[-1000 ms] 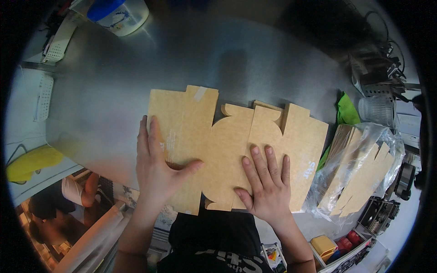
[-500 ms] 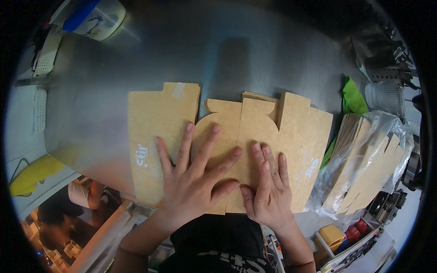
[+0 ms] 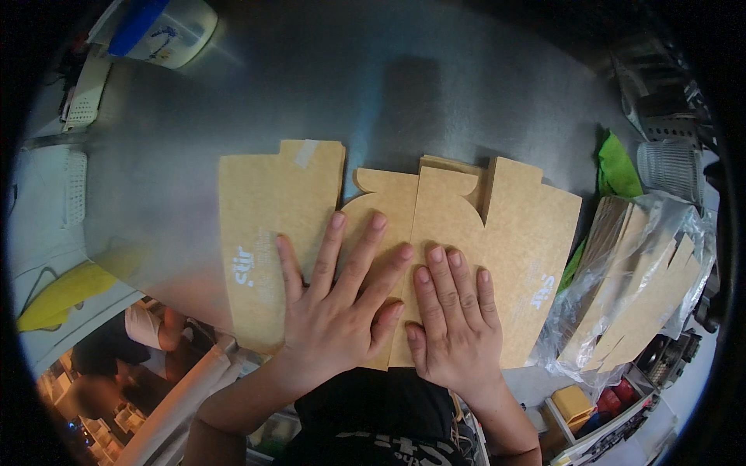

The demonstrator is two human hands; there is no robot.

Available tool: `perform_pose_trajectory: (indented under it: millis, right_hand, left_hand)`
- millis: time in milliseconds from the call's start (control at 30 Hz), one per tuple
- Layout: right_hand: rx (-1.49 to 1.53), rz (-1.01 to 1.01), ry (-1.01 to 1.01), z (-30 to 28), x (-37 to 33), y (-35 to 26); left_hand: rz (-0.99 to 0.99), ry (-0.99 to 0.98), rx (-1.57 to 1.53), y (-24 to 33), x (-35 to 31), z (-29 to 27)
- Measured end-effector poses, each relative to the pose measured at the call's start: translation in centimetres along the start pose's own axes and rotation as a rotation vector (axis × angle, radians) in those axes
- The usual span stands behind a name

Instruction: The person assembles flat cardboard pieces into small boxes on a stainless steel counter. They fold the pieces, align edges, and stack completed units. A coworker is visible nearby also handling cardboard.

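Observation:
A flat brown cardboard box lies on the metal table, its two curved middle panels meeting along an upright seam. My left hand is open, fingers spread, pressing on the left panel and the cardboard beside it. Beyond the seam my right hand rests flat on the right panel, its fingers extended. The box's right part bears white print and reaches past my right hand. More flat cardboard with a strip of tape at its top edge sits on the left. Layered edges show under the far edges.
Brown cardboard pieces in a see-through plastic bag lie at the right, beside a green cloth. A white tub with a blue part stands far left. A yellow cloth hangs at the left; a person is beyond the table.
My right hand's fingers have gone from bent and partly raised to lying flat on the panel. My left hand stays spread on the cardboard. The view has shifted slightly.

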State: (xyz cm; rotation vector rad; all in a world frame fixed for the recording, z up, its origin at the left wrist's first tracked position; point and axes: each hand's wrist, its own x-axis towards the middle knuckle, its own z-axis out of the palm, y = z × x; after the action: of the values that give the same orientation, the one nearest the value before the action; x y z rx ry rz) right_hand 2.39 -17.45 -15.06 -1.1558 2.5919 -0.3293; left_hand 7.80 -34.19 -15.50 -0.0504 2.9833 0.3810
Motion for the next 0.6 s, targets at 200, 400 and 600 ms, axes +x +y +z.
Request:
perform_pose_trajectory:
  millis: [200,400,600]
  right_hand:
    - [0.154,0.093,0.157,-0.4,-1.5,0.8]
    - [0.288,0.725,0.432,-1.2,-6.7,2.2]
    - [0.567,0.804,0.336,-1.6,-7.5,5.3]
  left_hand:
    - [0.037,0.054,0.001,0.0,0.0,-0.3]
    - [0.034,0.163,0.006,0.3,-0.1,0.0]
    - [0.034,0.171,0.055,0.4,-0.4,0.3]
